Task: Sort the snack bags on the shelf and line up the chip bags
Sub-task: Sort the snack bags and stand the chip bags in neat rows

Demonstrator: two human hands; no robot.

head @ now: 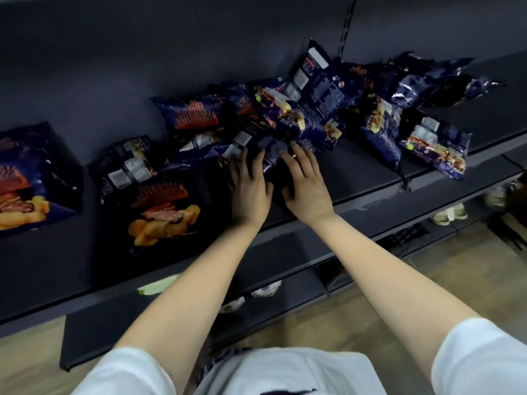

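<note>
Blue bag (271,149) prob. under both hands

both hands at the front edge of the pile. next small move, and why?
Probably close both hands on the dark blue bag under the fingertips and draw it toward the shelf's front edge. The left hand and right hand lie flat on it, fingers spread, and it heads a jumbled pile of overlapping bags.

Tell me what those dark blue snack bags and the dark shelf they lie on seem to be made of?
The dark blue crinkled snack bags look like thin glossy plastic film, perhaps foil-lined: they crease sharply and catch bright glints of light. The dark grey flat shelf looks like painted metal with a matt finish: it has a thin, straight front edge and shows almost no shine, though coated board cannot be ruled out.
</note>
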